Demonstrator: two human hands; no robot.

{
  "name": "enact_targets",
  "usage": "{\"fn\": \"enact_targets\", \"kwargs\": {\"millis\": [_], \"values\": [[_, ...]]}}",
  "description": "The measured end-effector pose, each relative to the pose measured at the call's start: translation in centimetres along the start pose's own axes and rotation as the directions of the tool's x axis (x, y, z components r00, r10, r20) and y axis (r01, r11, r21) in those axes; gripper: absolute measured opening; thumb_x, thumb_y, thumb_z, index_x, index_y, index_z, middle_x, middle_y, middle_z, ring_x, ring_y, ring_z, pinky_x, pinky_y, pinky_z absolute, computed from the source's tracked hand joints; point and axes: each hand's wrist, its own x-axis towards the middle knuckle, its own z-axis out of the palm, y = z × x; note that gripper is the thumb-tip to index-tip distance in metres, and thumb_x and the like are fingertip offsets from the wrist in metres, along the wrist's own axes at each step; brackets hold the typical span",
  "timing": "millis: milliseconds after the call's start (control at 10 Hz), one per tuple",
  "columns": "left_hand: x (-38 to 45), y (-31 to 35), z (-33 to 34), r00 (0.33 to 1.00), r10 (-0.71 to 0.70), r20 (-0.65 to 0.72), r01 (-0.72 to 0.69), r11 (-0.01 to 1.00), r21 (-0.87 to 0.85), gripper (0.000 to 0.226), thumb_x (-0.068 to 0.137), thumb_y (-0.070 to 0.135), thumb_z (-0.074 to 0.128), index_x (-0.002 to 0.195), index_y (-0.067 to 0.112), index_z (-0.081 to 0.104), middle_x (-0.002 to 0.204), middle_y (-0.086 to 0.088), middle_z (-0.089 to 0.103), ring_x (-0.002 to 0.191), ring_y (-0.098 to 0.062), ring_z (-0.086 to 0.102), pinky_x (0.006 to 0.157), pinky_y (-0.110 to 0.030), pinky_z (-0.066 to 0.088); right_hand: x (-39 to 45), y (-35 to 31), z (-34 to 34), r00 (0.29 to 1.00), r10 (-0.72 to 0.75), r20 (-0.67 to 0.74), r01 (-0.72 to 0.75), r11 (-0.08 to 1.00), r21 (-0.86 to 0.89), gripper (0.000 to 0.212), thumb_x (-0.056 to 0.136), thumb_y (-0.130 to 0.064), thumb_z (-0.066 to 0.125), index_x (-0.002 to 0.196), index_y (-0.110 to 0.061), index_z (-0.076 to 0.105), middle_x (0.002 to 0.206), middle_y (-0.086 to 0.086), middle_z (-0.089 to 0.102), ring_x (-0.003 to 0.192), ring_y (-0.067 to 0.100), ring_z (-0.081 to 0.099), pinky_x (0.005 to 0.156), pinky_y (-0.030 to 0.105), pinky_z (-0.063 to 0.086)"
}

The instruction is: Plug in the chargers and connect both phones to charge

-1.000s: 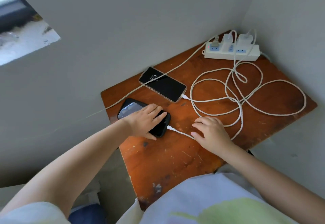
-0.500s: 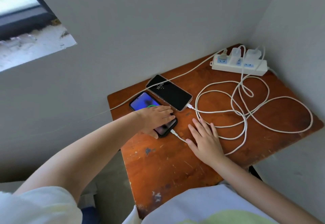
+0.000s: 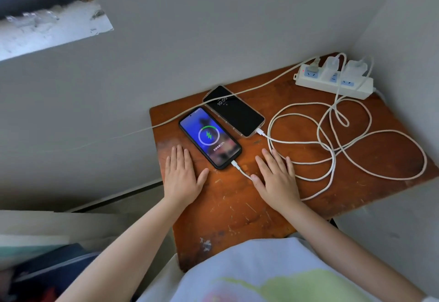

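Two phones lie side by side on the worn wooden table (image 3: 237, 209). The near phone (image 3: 210, 137), in a black case, shows a green charging ring on a blue screen, with a white cable plugged into its lower end. The far phone (image 3: 234, 111) has a dark screen showing 10:05 and a white cable in its end. Both cables (image 3: 332, 149) loop in loose coils to two white chargers (image 3: 343, 68) seated in the power strip (image 3: 333, 81) at the far right corner. My left hand (image 3: 181, 176) lies flat left of the near phone. My right hand (image 3: 275, 177) lies flat over its cable.
The table sits in a corner between grey walls. The strip's own cord (image 3: 237, 94) runs left across the far phone and off the table edge. A window sill (image 3: 47, 31) is at the upper left. Cloth and papers (image 3: 42, 249) lie below left.
My left hand lifted off the near phone and came down flat on the table beside it. My right hand stayed flat by the cable. The near phone's charging screen is now fully visible.
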Motion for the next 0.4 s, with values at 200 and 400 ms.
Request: {"fn": "enact_targets", "kwargs": {"millis": [200,400], "values": [[0.3,0.1,0.3,1.000,0.010,-0.004,-0.010,1.000,0.029,0.080,0.088,0.060,0.022,0.142,0.007,-0.004,0.154,-0.014,-0.003,0.141,-0.025,-0.009,0.106,-0.031,-0.013,0.1,-0.1,-0.2,1.000,0.009,0.006,-0.009,1.000,0.007,0.051,0.093,-0.041,0.039,0.138,-0.017,0.032,0.151,0.008,0.026,0.141,0.026,0.015,0.115,0.048,0.006],[0.2,0.1,0.3,1.000,0.018,-0.016,-0.018,1.000,0.001,0.080,0.088,0.060,0.023,0.142,0.007,-0.003,0.154,-0.014,-0.002,0.141,-0.025,-0.008,0.107,-0.031,-0.012,0.5,-1.1,-1.8,0.996,0.072,-0.045,-0.064,0.985,0.159,0.046,0.095,-0.033,0.038,0.135,-0.011,0.037,0.150,0.013,0.028,0.141,0.029,0.014,0.115,0.048,0.011]]}}
